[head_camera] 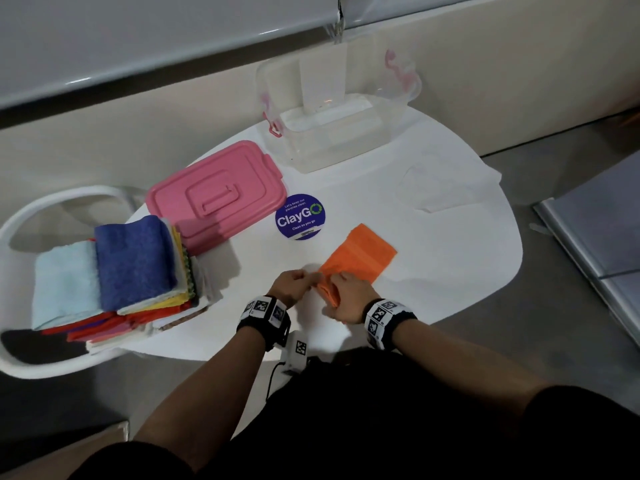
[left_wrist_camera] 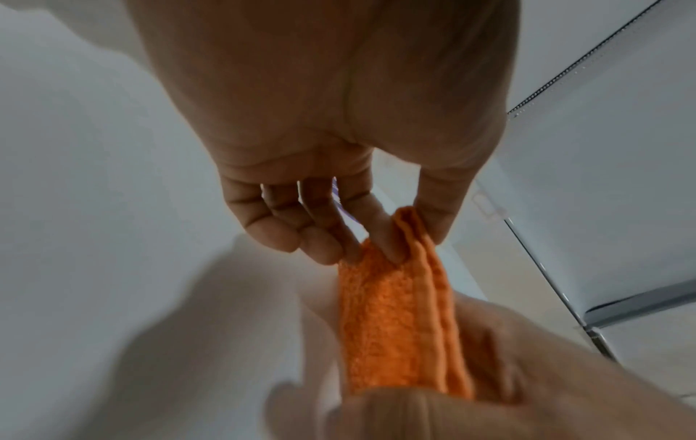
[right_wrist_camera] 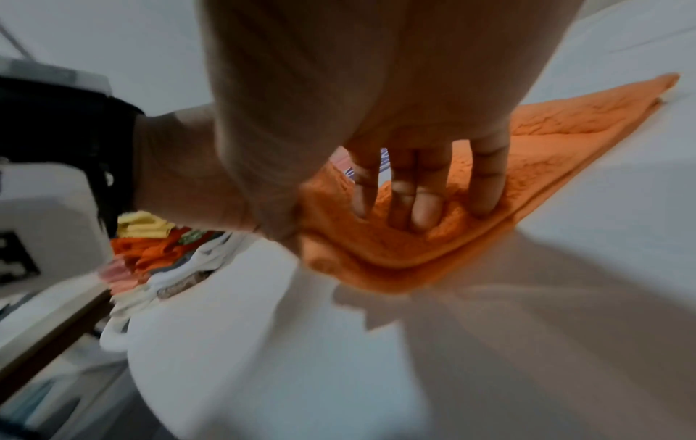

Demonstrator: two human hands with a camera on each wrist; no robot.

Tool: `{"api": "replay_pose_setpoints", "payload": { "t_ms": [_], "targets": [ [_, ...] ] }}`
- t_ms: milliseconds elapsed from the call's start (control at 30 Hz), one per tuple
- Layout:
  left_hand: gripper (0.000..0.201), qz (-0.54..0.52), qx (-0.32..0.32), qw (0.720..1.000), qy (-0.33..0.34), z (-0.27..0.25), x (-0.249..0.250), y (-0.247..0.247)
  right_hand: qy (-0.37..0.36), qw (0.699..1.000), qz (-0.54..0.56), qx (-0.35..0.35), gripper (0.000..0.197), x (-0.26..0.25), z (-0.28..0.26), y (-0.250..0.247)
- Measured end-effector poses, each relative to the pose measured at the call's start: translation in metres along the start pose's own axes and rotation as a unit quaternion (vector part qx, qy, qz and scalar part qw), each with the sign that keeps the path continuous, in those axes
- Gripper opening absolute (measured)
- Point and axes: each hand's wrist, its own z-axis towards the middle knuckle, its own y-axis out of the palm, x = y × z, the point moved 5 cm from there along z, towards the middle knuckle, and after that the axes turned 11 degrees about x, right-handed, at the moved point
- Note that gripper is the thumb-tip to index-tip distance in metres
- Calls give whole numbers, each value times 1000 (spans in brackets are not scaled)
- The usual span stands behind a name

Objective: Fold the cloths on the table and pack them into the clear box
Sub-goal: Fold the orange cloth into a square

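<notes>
An orange cloth (head_camera: 360, 252) lies folded on the white table (head_camera: 450, 237), its near end lifted off the surface. My left hand (head_camera: 303, 280) pinches that near corner between thumb and fingers (left_wrist_camera: 391, 238). My right hand (head_camera: 341, 289) grips the same end of the orange cloth (right_wrist_camera: 395, 256), thumb under and fingers (right_wrist_camera: 425, 208) on top. The clear box (head_camera: 332, 133) stands open at the far side of the table. A stack of folded cloths (head_camera: 135, 268), blue on top, sits at the left edge.
The pink lid (head_camera: 214, 195) lies between the stack and the clear box. A round blue sticker (head_camera: 300, 217) marks the table's middle. A white chair (head_camera: 41, 220) stands left of the table, beneath the stack. A thin white sheet (head_camera: 446, 188) lies at the table's right.
</notes>
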Motion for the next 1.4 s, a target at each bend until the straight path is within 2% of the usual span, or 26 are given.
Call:
{"api": "replay_pose_setpoints", "payload": {
  "t_ms": [33, 100, 200, 267, 367, 433, 567, 700, 867, 967, 1033, 1100, 1133, 1200, 1300, 1400],
  "targets": [
    [41, -8, 6, 1000, 28, 0, 5, -1, 8, 999, 42, 3, 49, 5, 3, 3],
    [22, -34, 8, 997, 63, -3, 13, -2, 35, 992, 118, 13, 34, 14, 3, -2],
    [40, 37, -12, 994, 100, -4, 22, 4, 46, 984, 169, 11, 16, 18, 1, -17],
    [41, 109, -31, 986, 118, 2, 24, 9, 53, 982, 183, 12, 21, 25, 2, -24],
    [52, 109, -57, 989, 79, 8, 22, 12, 76, 979, 187, 9, 31, 39, 7, -25],
    [62, 111, -63, 990, 60, 10, 19, 14, 101, 978, 182, 6, 29, 46, 7, -25],
    [63, 181, -11, 979, 91, 8, 20, 19, 119, 980, 154, 35, 34, 55, 11, -27],
    [32, 173, 27, 983, 60, 6, 9, 29, 134, 987, 74, 46, 35, 69, 11, -26],
    [31, 172, 27, 983, 53, 4, 6, 42, 135, 990, -2, 44, 33, 79, 5, -29],
    [36, 231, 39, 969, 79, 3, 13, 44, 102, 987, -87, 87, 46, 76, 6, -36],
    [38, 275, 53, 953, 117, 1, 19, 44, 16, 984, -126, 122, 45, 65, 9, -41],
    [35, 312, 74, 929, 184, -2, 26, 46, -89, 984, -123, 96, 34, 55, 8, -35],
    [31, 330, 81, 912, 228, -4, 31, 48, -110, 984, -121, 75, 32, 55, 4, -31],
    [31, 357, 73, 885, 291, -5, 39, 55, -98, 987, -117, 52, 46, 63, -1, -24],
    [60, 359, 30, 873, 328, -4, 43, 59, -89, 986, -127, 54, 61, 69, -2, -21],
    [74, 349, 2, 871, 345, 0, 36, 54, -75, 992, -74, 69, 43, 74, 5, -29]
  ]
}}
